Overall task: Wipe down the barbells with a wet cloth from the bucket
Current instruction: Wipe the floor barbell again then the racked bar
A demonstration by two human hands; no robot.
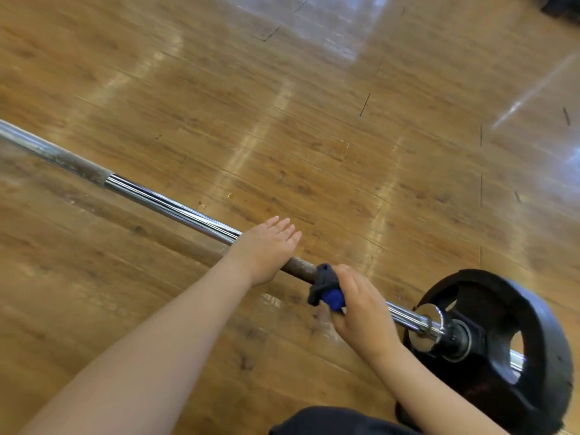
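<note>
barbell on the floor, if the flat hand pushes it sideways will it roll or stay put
The barbell would probably roll: it rests on a round plate on smooth, glossy floor. It looks stiff and heavy, so likely slow to start. The left hand lies flat, so no grip; the right hand pinching the cloth may steady it.

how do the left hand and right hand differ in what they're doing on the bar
The left hand lies flat across the barbell bar with fingers straight, holding nothing; the right hand curls its grip round a dark blue cloth wrapped on the bar. The left hand sits farther from the black weight plate; the right hand is close beside it. Both touch the same bar, above the wooden floor.
</note>
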